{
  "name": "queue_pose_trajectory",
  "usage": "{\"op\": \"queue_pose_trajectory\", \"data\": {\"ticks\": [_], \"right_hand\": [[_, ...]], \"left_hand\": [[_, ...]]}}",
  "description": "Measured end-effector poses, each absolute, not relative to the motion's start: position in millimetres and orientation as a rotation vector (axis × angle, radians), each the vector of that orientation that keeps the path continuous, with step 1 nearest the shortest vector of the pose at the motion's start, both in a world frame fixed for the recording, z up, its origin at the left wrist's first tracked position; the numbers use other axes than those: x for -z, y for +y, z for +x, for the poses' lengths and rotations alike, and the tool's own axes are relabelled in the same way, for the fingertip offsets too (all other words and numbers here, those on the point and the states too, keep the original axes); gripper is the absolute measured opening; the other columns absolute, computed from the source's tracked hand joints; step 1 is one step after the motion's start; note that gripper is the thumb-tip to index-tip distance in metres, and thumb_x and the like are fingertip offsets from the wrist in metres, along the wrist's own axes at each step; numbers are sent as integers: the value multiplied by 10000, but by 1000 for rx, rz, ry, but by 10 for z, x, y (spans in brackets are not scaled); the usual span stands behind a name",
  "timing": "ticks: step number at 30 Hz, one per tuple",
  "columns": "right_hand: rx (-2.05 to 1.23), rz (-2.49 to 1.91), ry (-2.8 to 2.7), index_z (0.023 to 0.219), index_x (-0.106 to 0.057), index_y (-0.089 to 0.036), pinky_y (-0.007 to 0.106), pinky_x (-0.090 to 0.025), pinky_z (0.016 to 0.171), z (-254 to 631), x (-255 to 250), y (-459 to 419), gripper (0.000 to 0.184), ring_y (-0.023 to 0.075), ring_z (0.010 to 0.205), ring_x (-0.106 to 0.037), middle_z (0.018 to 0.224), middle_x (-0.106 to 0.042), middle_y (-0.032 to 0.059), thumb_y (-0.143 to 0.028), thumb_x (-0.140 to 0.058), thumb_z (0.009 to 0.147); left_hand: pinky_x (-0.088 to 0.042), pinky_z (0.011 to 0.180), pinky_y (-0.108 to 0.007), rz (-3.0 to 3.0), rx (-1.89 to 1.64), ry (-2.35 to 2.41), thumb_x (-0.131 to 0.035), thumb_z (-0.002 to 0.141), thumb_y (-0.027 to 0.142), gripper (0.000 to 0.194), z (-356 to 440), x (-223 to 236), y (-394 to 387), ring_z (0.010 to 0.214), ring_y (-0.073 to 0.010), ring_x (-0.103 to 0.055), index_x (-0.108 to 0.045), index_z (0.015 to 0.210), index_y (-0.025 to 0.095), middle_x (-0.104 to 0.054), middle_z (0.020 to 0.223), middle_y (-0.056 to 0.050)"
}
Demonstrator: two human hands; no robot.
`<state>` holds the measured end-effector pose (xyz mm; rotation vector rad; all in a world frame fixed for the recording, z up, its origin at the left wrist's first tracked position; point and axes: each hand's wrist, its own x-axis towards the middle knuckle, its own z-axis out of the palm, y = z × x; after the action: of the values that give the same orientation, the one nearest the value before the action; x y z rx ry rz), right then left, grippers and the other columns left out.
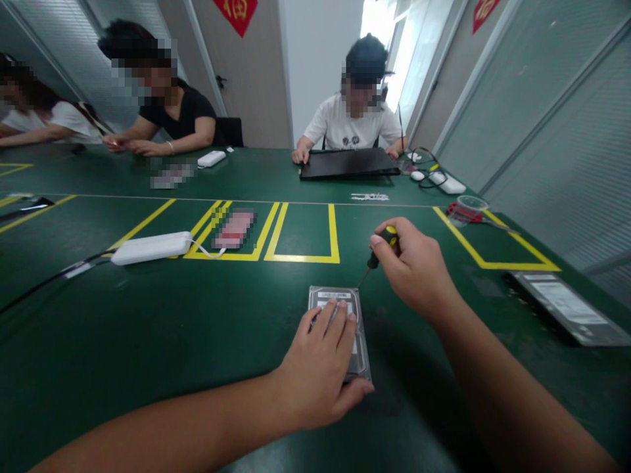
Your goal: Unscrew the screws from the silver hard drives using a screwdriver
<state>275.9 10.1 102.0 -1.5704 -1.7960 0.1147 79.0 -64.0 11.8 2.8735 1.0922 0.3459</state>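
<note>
A hard drive (362,341) with a grey metal casing lies on the green table in front of me. My left hand (320,355) holds it down, the fingers across its label and the thumb along its near edge. In my right hand (414,269) is a screwdriver (373,260) with a black and yellow handle, gripped between thumb and fingers. Its shaft slants down to the drive's far right corner, where the tip appears to touch. Any screw there is too small to make out.
A second, larger drive (566,305) lies at the right. A white power strip (152,248) with a black cord and a pinkish phone (236,230) are at the left. Beyond stand a clear cup (469,207) and red-handled scissors (456,210). A person opposite handles a black panel (350,163).
</note>
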Motion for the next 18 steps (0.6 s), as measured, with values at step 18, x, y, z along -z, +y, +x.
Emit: {"op": "queue_pose_trajectory", "data": {"ticks": [18], "right_hand": [[-133,-1573,-1767,970,-597,-188,266,-332,592,2789,-953,158,202,123,573,-480,693,-602,13,-364,-534,895]], "left_hand": [[-184,1173,-553,2854,-345,1091,-322,946,695,821,777,-97,-635,1466,-399,-256,-391,1486,80,-327,1574,-212]]}}
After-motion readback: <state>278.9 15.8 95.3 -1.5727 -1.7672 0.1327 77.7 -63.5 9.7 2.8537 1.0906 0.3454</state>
